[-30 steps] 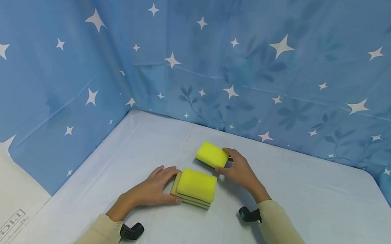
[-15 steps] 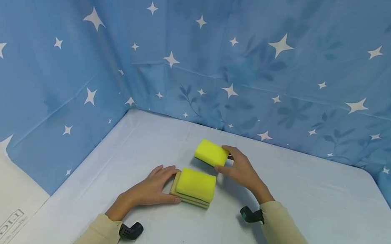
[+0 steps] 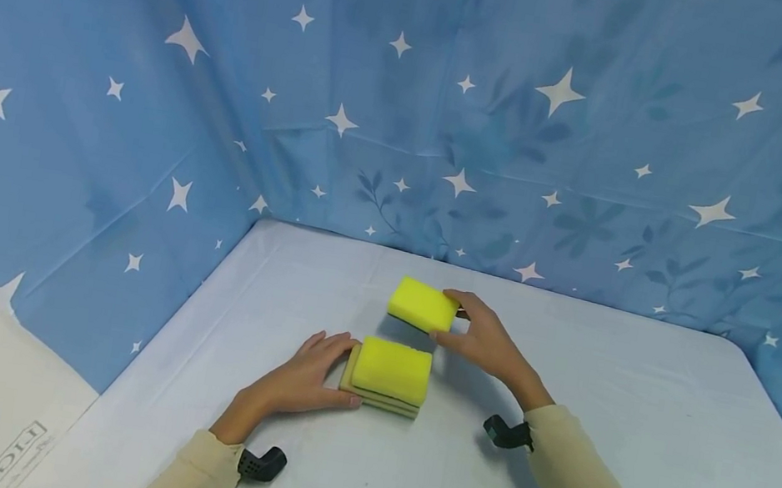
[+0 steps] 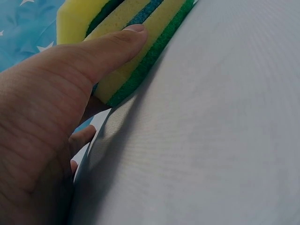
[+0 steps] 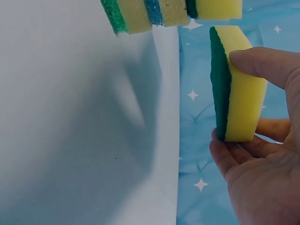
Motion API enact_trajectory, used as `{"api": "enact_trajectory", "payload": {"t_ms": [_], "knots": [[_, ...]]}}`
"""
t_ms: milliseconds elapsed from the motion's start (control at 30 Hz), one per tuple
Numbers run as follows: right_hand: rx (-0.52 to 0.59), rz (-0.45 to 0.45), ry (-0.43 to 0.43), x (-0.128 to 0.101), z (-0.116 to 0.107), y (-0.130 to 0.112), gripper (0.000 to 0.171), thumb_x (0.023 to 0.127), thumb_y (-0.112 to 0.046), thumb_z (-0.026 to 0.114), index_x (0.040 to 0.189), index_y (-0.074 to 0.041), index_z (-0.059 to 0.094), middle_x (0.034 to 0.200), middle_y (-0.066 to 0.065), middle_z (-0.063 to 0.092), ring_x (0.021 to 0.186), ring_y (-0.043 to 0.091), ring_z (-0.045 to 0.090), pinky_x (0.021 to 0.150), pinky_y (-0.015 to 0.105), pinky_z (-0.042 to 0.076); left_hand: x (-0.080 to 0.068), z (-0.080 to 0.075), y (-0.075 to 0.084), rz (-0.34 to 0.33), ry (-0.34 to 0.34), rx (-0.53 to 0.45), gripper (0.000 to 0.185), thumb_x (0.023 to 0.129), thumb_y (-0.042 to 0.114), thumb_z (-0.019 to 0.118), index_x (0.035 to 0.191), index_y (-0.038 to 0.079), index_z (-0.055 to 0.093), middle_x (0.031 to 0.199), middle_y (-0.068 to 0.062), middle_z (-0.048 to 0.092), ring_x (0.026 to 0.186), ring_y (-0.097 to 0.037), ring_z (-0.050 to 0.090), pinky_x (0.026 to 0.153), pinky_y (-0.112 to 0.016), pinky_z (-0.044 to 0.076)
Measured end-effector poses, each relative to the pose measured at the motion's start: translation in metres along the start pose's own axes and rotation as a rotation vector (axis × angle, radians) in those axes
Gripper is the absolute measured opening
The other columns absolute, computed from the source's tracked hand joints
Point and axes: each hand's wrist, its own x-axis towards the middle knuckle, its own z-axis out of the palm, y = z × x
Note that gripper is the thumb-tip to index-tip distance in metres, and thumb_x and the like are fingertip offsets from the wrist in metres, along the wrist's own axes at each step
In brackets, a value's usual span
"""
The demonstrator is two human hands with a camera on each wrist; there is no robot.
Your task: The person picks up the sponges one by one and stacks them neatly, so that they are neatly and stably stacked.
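- Pinching from the short end, the right hand (image 3: 485,344) holds a yellow rectangular foam sponge with a green scouring face (image 3: 423,305) clear of the worktop, thumb on one broad side and fingers under the other; the wrist view shows the green face (image 5: 220,84) turned away from the palm, probably so it can go down the same way as the rest.
- Just in front of it, nearer the person, sits a stack of three like sponges (image 3: 390,375), yellow foam uppermost, with green and blue scouring layers (image 4: 140,51) showing along its edge.
- The left hand (image 3: 300,382) rests flat against the stack's left end, fingers straight and the thumb (image 4: 110,49) pressed to its side, gripping nothing; it seems to be bracing the pile so it stays square.
- Everything lies on a pale grey cloth-covered worktop (image 3: 638,416).
- Behind and to the left hangs a blue backdrop printed with white stars (image 3: 529,130).
- Black wrist-worn cameras (image 3: 261,462) show at both cream sleeves.
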Motion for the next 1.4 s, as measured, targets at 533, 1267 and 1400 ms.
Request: {"api": "enact_trajectory", "payload": {"t_ms": [533, 1267, 1400], "knots": [[-0.002, -0.049, 0.012, -0.008, -0.005, -0.011, 0.079, 0.095, -0.032, 0.083, 0.158, -0.002, 0.047, 0.153, 0.017, 0.053, 0.130, 0.037, 0.057, 0.112, 0.058, 0.049, 0.003, 0.000, 0.000, 0.035, 0.000, 0.018, 0.086, 0.088, 0.061, 0.082, 0.155, 0.018, 0.049, 0.164, -0.007, 0.045, 0.160, -0.029, 0.026, 0.132, -0.050, 0.004], [0.020, -0.111, 0.001, -0.023, -0.005, -0.028, 0.076, 0.092, -0.031, 0.087, 0.154, -0.005, 0.051, 0.148, 0.010, 0.057, 0.128, 0.032, 0.059, 0.111, 0.061, 0.049, 0.001, -0.001, 0.001, 0.018, 0.001, 0.012, 0.086, 0.089, 0.060, 0.082, 0.156, 0.016, 0.049, 0.166, -0.009, 0.042, 0.160, -0.031, 0.025, 0.132, -0.051, 0.004], [0.015, -0.137, -0.004, -0.028, -0.003, -0.031, 0.075, 0.092, -0.031, 0.087, 0.154, -0.007, 0.052, 0.147, 0.008, 0.058, 0.126, 0.029, 0.059, 0.109, 0.060, 0.050, 0.000, -0.002, 0.002, 0.016, 0.002, 0.004, 0.086, 0.088, 0.059, 0.082, 0.156, 0.016, 0.050, 0.166, -0.010, 0.042, 0.160, -0.031, 0.025, 0.132, -0.052, 0.005]]}}
